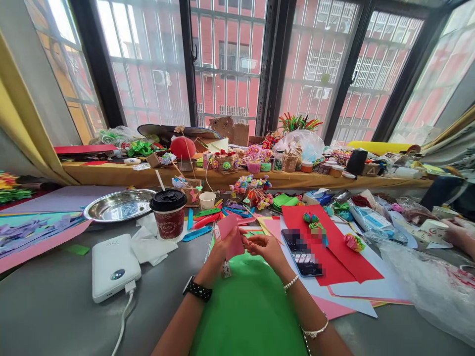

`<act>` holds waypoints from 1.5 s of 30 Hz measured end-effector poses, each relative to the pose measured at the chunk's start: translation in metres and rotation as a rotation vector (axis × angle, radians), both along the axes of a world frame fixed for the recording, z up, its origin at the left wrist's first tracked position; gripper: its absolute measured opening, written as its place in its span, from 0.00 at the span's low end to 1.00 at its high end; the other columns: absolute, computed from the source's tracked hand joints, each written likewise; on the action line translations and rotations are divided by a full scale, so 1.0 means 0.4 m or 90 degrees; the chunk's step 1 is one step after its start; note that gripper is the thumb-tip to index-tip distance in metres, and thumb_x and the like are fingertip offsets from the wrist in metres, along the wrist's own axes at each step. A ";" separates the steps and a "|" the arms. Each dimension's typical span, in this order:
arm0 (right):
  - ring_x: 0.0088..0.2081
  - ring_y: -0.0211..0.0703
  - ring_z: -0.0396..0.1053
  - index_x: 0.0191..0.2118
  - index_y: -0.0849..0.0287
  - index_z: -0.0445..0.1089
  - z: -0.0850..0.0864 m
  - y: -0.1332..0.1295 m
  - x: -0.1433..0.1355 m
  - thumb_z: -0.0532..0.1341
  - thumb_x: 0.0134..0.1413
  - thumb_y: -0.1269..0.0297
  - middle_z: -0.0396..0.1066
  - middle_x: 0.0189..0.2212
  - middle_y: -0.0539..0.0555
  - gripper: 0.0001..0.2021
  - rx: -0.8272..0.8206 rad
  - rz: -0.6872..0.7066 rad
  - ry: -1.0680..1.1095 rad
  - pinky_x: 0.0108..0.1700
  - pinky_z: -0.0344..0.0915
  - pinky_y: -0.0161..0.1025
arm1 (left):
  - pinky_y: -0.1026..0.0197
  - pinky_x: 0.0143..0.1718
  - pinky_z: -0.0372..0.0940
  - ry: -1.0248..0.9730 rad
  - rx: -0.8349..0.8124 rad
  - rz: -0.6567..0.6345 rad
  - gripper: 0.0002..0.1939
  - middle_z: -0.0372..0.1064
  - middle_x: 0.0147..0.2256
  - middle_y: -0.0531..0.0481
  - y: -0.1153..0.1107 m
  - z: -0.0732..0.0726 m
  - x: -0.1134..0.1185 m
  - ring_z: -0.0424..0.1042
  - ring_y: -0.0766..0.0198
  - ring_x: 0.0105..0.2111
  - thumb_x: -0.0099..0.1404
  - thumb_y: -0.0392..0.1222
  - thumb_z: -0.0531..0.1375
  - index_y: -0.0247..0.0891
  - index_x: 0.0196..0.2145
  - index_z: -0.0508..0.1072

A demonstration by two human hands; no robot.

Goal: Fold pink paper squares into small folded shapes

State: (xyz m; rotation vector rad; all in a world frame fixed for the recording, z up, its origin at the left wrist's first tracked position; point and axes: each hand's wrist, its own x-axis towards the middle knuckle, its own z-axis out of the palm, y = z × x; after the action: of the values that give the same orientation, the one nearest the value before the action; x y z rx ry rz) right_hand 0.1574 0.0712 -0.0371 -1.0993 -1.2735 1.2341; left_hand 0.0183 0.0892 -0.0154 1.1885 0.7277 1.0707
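My left hand is closed round a piece of pink paper that stands upright above the table's near edge. At the paper's right side is my right hand, its fingers bent and pinched together; whether they hold the paper's edge or something small, I cannot make out. Below both hands spreads a green surface. A small patterned strip hangs under my left hand.
On the left are a lidded cup, a white power bank with a cable and a steel tray. To the right lie a phone, red paper and plastic bags. Another person's hand is at the far right.
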 end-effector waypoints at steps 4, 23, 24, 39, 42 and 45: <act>0.41 0.45 0.64 0.42 0.56 0.64 0.029 -0.009 0.016 0.66 0.28 0.63 0.66 0.40 0.55 0.27 0.143 0.067 -0.088 0.38 0.64 0.40 | 0.64 0.23 0.61 0.049 -0.015 -0.051 0.18 0.66 0.18 0.52 0.006 0.000 -0.017 0.66 0.66 0.20 0.52 0.54 0.52 0.35 0.30 0.66; 0.17 0.32 0.56 0.19 0.63 0.66 0.020 0.009 0.051 0.57 0.40 0.54 0.61 0.14 0.47 0.15 0.121 -0.138 -0.052 0.21 0.54 0.31 | 0.61 0.25 0.64 0.185 -0.094 -0.172 0.22 0.72 0.23 0.42 -0.026 -0.033 -0.014 0.71 0.60 0.22 0.49 0.55 0.55 0.29 0.28 0.68; 0.17 0.32 0.56 0.18 0.63 0.66 0.021 0.009 0.055 0.58 0.40 0.54 0.60 0.13 0.47 0.16 0.122 -0.146 -0.070 0.21 0.53 0.31 | 0.61 0.25 0.64 0.185 -0.093 -0.176 0.22 0.72 0.23 0.42 -0.027 -0.034 -0.014 0.71 0.60 0.23 0.49 0.55 0.55 0.29 0.29 0.68; 0.20 0.34 0.57 0.26 0.62 0.69 0.024 0.007 0.071 0.57 0.41 0.55 0.64 0.18 0.49 0.14 0.164 -0.110 -0.134 0.23 0.55 0.31 | 0.65 0.25 0.59 0.286 0.003 -0.102 0.22 0.71 0.29 0.46 -0.028 -0.027 -0.021 0.68 0.63 0.26 0.47 0.51 0.58 0.31 0.36 0.70; 0.21 0.34 0.56 0.25 0.62 0.68 0.026 0.008 0.070 0.57 0.42 0.54 0.64 0.19 0.48 0.14 0.166 -0.093 -0.109 0.23 0.53 0.31 | 0.65 0.26 0.59 0.247 -0.010 -0.099 0.22 0.70 0.30 0.46 -0.030 -0.028 -0.020 0.67 0.64 0.27 0.47 0.51 0.58 0.32 0.37 0.69; 0.18 0.32 0.53 0.17 0.62 0.64 0.028 0.007 0.071 0.55 0.44 0.54 0.59 0.14 0.47 0.17 0.152 -0.098 -0.122 0.22 0.50 0.31 | 0.66 0.24 0.59 0.243 -0.029 -0.121 0.22 0.70 0.29 0.46 -0.034 -0.027 -0.019 0.67 0.65 0.25 0.47 0.51 0.58 0.31 0.36 0.69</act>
State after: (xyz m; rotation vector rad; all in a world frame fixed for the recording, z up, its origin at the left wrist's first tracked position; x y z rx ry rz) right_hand 0.1860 0.0740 -0.0258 -1.1362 -1.4111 0.8540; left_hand 0.0106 0.0755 -0.0261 1.4104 0.9068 0.6723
